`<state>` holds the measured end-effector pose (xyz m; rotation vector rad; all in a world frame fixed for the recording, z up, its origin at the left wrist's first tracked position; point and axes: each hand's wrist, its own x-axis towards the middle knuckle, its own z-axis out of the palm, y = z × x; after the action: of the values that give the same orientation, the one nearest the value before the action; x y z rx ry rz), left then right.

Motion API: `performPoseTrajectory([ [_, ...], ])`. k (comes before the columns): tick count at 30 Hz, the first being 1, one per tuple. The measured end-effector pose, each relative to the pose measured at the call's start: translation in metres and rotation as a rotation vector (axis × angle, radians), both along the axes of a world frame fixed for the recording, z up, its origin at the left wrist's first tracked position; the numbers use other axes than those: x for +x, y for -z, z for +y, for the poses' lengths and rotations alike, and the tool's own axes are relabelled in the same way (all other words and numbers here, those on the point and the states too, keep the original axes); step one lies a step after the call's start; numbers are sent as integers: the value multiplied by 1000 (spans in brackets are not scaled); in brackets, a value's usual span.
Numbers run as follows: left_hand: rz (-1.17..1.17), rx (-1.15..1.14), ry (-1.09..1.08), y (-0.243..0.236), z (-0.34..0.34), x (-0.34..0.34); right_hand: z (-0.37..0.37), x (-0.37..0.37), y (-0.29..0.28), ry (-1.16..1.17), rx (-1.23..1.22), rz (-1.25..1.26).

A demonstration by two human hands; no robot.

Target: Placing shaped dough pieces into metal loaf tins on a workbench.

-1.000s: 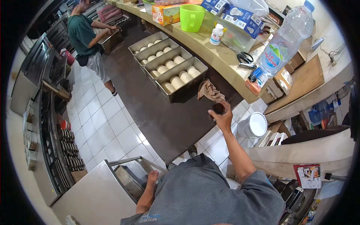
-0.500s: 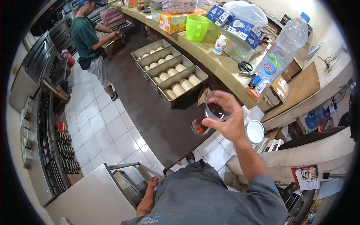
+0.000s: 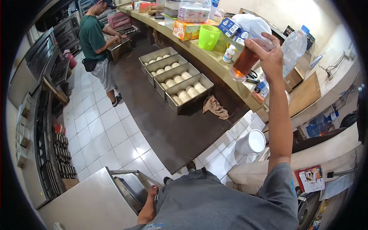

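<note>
My right hand [image 3: 270, 57] is raised over the counter, its fingers wrapped round the upper part of a clear glass [image 3: 244, 63] of reddish-brown drink. The glass is slightly tilted and hides part of the scissors [image 3: 252, 76] behind it. Low at my side hangs my left hand [image 3: 153, 190], small in view with its fingers curled in; whether anything is inside them I cannot make out. On the dark table in front, several metal loaf tins [image 3: 190, 100] stand in a row with pale dough pieces in them. A crumpled brownish cloth [image 3: 215, 107] lies beside the nearest tin.
The raised counter [image 3: 245, 89] carries a green mug [image 3: 209, 37], a small white bottle [image 3: 229, 53], boxes and a large plastic bottle [image 3: 294, 48]. A white bucket [image 3: 251, 142] stands on the right floor. Another person [image 3: 94, 36] handles a tin at the table's far end.
My right hand has lifted the glass from low over the table's near end, up and to the right above the counter. The cloth now shows fully. My left hand stays low.
</note>
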<state>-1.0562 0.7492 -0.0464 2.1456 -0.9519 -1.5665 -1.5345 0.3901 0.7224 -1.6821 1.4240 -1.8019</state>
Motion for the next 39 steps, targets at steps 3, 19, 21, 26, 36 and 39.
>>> performPoseTrajectory([
  [3,-2,11,-15,0,5,2,-23,-14,6,93,15,44],
  [19,23,-46,201,1,22,28,-59,-20,25,584,97,297],
  [21,25,-51,231,2,17,29,-63,-19,27,607,103,299],
  [26,31,-58,292,5,3,30,-71,-21,32,665,83,316],
  [36,25,-75,245,10,38,47,-103,-41,65,888,-202,533],
  [39,10,-94,93,14,43,47,-115,-111,68,998,-717,739],
])
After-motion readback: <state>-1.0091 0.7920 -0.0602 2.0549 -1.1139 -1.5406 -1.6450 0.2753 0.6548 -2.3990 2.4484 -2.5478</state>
